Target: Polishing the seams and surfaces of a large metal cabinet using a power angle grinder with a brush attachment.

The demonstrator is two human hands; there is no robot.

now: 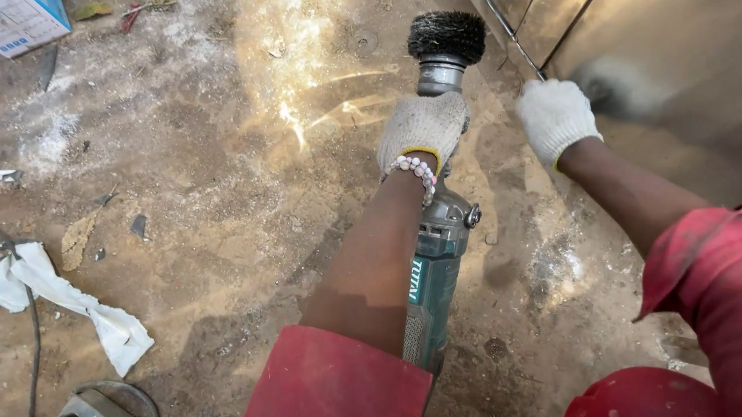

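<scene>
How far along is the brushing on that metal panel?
Done: one dull brushed patch shows on the metal panel. In hand: the left hand grips the grinder, its wire brush off the panel; the right hand rests against the panel's edge. Left: the surrounding surface looks shiny and unbrushed.

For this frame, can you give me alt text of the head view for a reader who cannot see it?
A person's gloved left hand grips the neck of a teal angle grinder fitted with a black wire cup brush, held over a dusty dirt floor. The gloved right hand rests against a shiny metal panel. A white rag lies at lower left.
</scene>
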